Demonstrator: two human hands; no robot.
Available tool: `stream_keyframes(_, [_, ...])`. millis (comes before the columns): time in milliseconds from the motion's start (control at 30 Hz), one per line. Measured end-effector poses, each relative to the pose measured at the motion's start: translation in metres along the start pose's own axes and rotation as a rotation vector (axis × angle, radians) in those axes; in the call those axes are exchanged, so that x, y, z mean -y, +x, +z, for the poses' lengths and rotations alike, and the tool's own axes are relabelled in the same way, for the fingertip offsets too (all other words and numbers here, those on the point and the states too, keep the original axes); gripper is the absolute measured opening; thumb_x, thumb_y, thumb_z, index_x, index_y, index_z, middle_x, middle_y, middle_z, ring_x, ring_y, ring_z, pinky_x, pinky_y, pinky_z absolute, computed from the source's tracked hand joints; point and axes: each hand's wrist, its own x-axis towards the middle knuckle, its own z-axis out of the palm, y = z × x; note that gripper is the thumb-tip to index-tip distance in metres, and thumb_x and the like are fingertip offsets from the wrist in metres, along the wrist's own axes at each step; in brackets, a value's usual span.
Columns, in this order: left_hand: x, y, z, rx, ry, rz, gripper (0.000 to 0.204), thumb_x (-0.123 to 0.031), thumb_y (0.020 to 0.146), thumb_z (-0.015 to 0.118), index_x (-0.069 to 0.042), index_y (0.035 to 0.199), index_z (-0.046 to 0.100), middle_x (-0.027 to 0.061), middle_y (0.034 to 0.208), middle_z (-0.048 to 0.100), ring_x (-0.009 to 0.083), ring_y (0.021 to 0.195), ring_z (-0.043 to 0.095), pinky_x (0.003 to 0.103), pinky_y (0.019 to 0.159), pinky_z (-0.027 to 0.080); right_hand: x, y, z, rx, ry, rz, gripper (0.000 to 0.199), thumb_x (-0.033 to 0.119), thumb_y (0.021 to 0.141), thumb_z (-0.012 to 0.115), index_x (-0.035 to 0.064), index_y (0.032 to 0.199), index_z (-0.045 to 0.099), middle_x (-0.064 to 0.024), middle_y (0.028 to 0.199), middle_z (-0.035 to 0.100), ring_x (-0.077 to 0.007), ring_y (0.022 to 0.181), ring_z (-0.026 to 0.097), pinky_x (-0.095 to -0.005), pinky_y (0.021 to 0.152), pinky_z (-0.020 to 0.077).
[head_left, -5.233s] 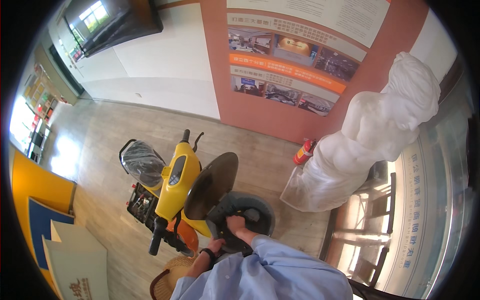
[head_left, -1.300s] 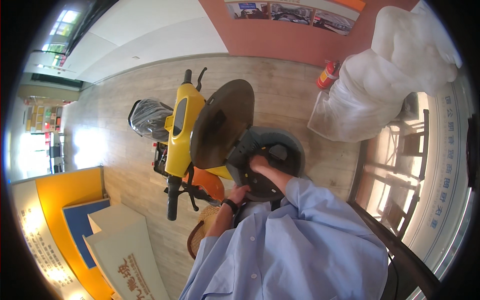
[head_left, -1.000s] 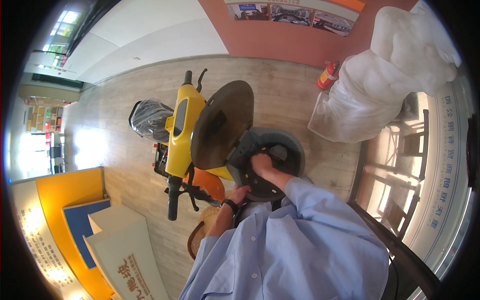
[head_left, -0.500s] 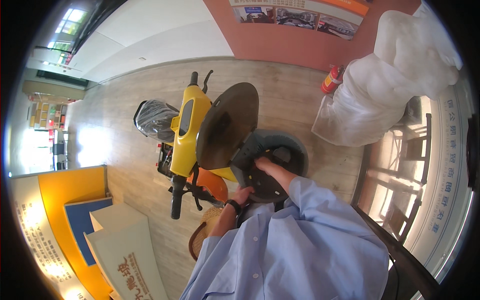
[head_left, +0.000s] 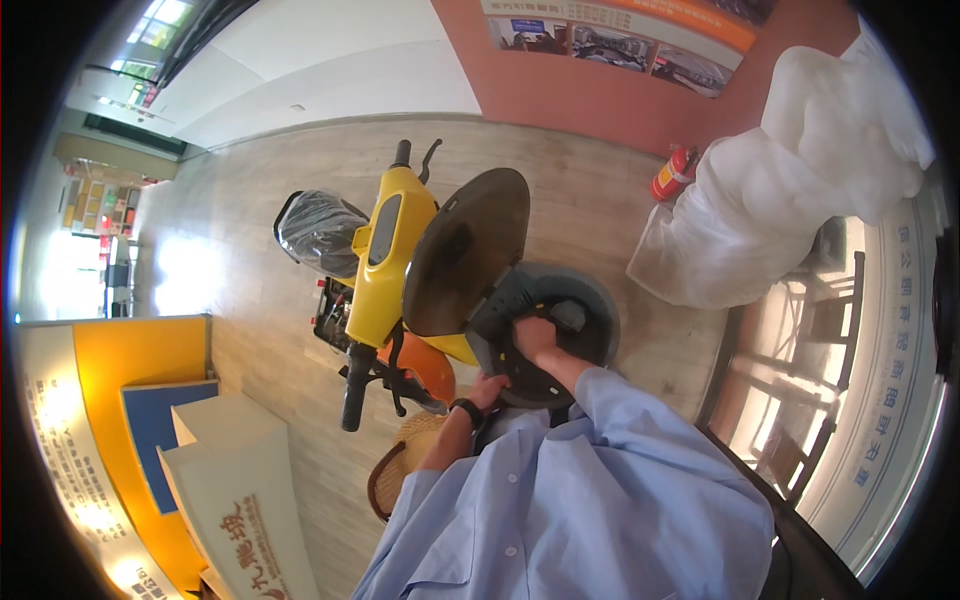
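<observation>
A yellow scooter [head_left: 385, 290] stands in front of me, its oval dark lid [head_left: 468, 250] raised toward the handlebar. Below the lid lies a round, dark grey storage compartment [head_left: 600, 310]. My right hand [head_left: 535, 337] is inside it, fingers closed near the hinge side; what they hold, if anything, is hidden. A dark lump [head_left: 570, 316] sits beside that hand in the compartment. At the near left, my left hand [head_left: 488, 390] grips the compartment's rim, thumb over the edge.
An orange helmet-like shell [head_left: 425, 372] and a wicker seat [head_left: 412, 450] are at the scooter's left. Plastic wrap covers a part [head_left: 322, 235] at its front. A fire extinguisher [head_left: 674, 175] and a white-wrapped bulk [head_left: 770, 200] stand at right; a white counter [head_left: 235, 480] stands lower left.
My right hand has shifted slightly right and nearer to me inside the compartment, uncovering more of the hinge side. My left hand stays on the rim. The view has shifted slightly.
</observation>
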Motion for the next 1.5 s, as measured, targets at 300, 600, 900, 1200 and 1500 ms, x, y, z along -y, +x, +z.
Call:
stream_keyframes(300, [0.014,0.014,-0.005,0.027,0.045,0.040,0.037,0.000,0.066,0.054,-0.002,0.103,0.049,0.0102,0.085,0.057,0.0238,0.076,0.058,0.034,0.063,0.050,-0.025,0.030,0.052,0.315,0.950,0.606,0.040,0.034,0.088,0.044,0.0000,0.086,0.065,-0.0201,0.100,0.061,-0.0395,0.093,0.057,-0.0427,0.080,0.0459])
stream_keyframes(600, [0.013,0.009,-0.006,0.016,-0.048,0.005,0.037,-0.001,0.070,0.055,-0.003,0.106,0.050,0.0110,0.090,0.059,0.0251,0.079,0.060,0.037,0.064,0.052,-0.004,0.006,-0.004,0.020,0.188,0.122,0.022,0.019,0.078,0.052,0.0021,0.084,0.064,-0.0180,0.084,0.064,-0.0332,0.076,0.062,-0.0410,0.067,0.0487])
stream_keyframes(900, [0.026,0.021,-0.014,0.023,-0.005,0.060,0.035,0.002,0.069,0.054,-0.002,0.104,0.051,0.0103,0.089,0.058,0.0240,0.078,0.060,0.036,0.064,0.052,-0.001,0.010,0.013,-0.073,0.207,0.121,0.029,0.028,0.084,0.050,0.0037,0.081,0.064,-0.0182,0.078,0.063,-0.0291,0.076,0.063,-0.0396,0.063,0.0488])
stream_keyframes(1200, [0.034,0.035,-0.014,0.035,0.019,0.064,0.048,-0.001,0.065,0.057,-0.003,0.111,0.044,0.0100,0.091,0.057,0.0204,0.082,0.055,0.031,0.070,0.047,-0.036,0.038,0.062,0.478,1.137,0.739,0.041,0.035,0.088,0.041,0.0014,0.087,0.064,-0.0180,0.087,0.063,-0.0320,0.073,0.062,-0.0425,0.063,0.0463])
stream_keyframes(1500, [0.032,0.031,-0.017,0.017,0.080,0.071,0.045,-0.003,0.065,0.059,-0.003,0.108,0.046,0.0089,0.087,0.058,0.0195,0.080,0.055,0.031,0.069,0.047,-0.005,0.003,0.006,-0.116,0.046,-0.001,0.017,0.016,0.076,0.051,0.0051,0.075,0.063,-0.0170,0.075,0.063,-0.0332,0.070,0.062,-0.0426,0.061,0.0491])
